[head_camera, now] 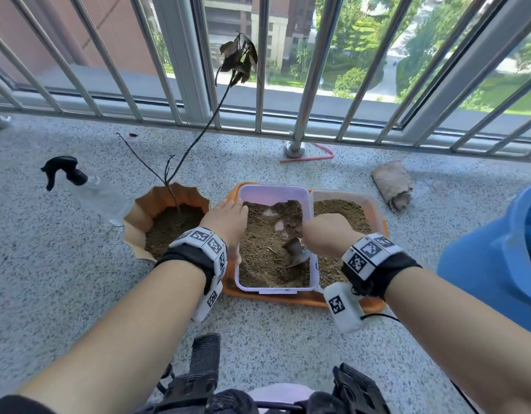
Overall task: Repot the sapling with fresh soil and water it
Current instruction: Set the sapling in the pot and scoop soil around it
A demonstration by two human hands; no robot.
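Note:
A thin sapling [198, 138] with withered dark leaves stands in soil in an orange fluted pot [135, 222] on the left. A white plastic box [273, 191] half full of dark soil sits on an orange tray [276, 297]. My left hand [228, 222] rests on the box's left wall, fingers straight over the rim. My right hand [327, 234] grips the handle of a small metal trowel [297, 252], whose blade is dug into the soil in the box. A clear spray bottle [91, 192] with a black trigger lies to the left of the pot.
A second box [374, 210] of lighter soil sits on the tray's right side. A rolled grey cloth [394, 185] lies behind it, a blue bucket [494, 258] stands at the right edge. A metal railing [300, 127] runs along the far side; a pink strip [315, 156] lies by its post.

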